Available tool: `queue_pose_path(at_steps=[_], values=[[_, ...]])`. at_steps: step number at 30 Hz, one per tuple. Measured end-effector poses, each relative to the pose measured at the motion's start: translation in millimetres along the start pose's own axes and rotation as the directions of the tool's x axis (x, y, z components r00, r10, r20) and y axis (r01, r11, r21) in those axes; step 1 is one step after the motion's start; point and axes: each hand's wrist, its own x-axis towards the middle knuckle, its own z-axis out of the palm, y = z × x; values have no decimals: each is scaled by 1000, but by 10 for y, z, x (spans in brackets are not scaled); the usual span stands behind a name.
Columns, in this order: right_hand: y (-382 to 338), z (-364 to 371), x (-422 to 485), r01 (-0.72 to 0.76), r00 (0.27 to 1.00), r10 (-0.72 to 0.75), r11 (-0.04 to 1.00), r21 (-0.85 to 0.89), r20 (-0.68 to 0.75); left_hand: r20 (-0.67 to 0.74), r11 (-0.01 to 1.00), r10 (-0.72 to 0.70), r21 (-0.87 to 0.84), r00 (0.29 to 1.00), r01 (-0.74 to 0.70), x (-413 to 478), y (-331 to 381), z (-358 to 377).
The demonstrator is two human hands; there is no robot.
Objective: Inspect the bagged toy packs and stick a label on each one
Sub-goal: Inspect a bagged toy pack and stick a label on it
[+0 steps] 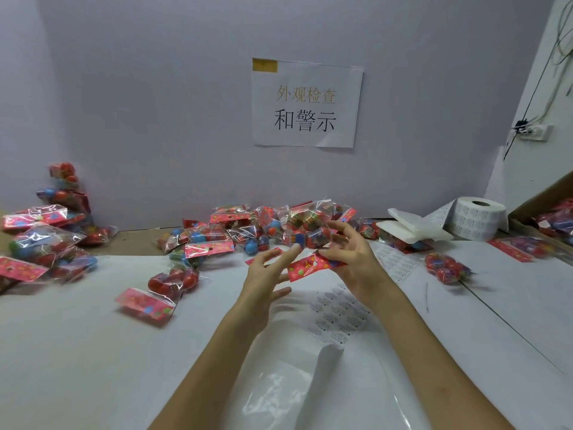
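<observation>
Bagged toy pack (310, 240), a clear plastic bag of red and blue toy pieces under a red flowered card header, is held up above the middle of the white paper-covered table (93, 352). The right hand (350, 262) holds it: the thumb presses on the header, and the other fingers (342, 229) stand loosely spread behind the bag. The left hand (266, 274) is at 9 o'clock of the pack, fingers straight and fanned apart, holding nothing. Its index fingertip reaches up to the bag's lower edge, but blur hides whether it touches.

At 6 o'clock of the hands a white sheet of small printed labels (338, 315) lies flat on the table. At 12 o'clock a loose pile of like packs (229, 231) lies along the grey wall (155, 119), below a white paper sign (307, 103). At 9 o'clock sits another heap of packs (46, 243), at 8 o'clock a single pack (161, 290), and at 3 o'clock a lone pack (446, 268). At 2 o'clock stands a white roll of labels (477, 215), beside crumpled white backing paper (412, 228).
</observation>
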Motion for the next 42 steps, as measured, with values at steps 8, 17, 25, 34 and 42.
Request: queue_pose_path(at_steps=[8,17,25,34,42], values=[[-31,61,-59,-14,998,14,1000,-4,58,-29,985,163,-44,986,-164,-9,-21,52],[26,140,-94,-41,999,48,968,-248,23,-42,979,178,-90,983,-181,0,-35,36],[75,120,-58,0,999,-7,991,-137,-54,14,988,131,-81,991,-129,15,-50,66],[43,130,-81,1,1000,-1,992,-123,3,-1,985,145,-93,989,-144,32,-65,51],[18,124,-85,0,999,-6,982,-188,-36,12,989,129,-71,992,-128,18,-53,64]])
